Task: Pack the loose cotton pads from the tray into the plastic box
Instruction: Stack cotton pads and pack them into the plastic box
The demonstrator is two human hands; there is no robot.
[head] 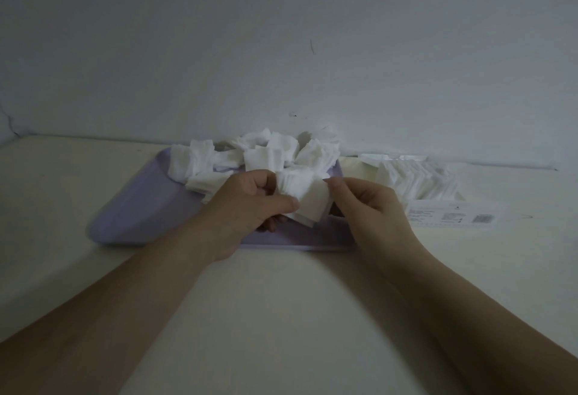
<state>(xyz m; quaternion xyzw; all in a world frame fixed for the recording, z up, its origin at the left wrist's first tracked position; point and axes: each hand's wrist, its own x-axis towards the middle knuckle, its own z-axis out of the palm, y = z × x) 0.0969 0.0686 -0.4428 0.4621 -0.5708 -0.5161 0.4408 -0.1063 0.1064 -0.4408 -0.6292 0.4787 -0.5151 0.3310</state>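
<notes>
Bearing the tray (140,206), a cream table (281,300) abuts a wall (281,34).

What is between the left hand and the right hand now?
In the head view, a small stack of cotton pads, gripped by the left hand and pinched by the right hand.

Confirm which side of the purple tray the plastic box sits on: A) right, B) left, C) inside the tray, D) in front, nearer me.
A: the plastic box stands right of the tray, past the right hand, which with the left hand holds a stack of pads.
</notes>
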